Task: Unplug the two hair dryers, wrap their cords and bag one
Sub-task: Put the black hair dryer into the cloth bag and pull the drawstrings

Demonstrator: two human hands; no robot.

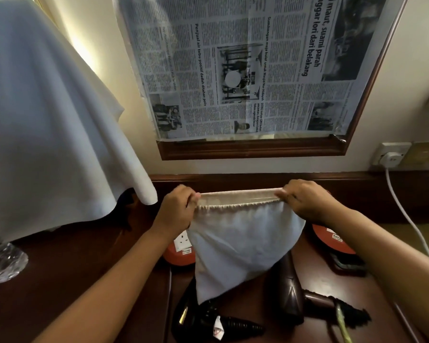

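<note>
I am pinching the drawstring bag (243, 238) hem with both hands, left hand (176, 209) at 9 o'clock, right hand (305, 201) at 3, stretching its mouth wide above the brown hair dryer (290, 295).

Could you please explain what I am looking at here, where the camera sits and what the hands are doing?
There is no machine: a person wears a wide-angle camera on the head, looking down at their own arms. The left hand and right hand each pinch an end of the top hem of a pale cloth bag, holding it stretched above a dark wooden desk. Below it lie two dark hair dryers. Newspaper covers the framed panel on the wall.
</note>
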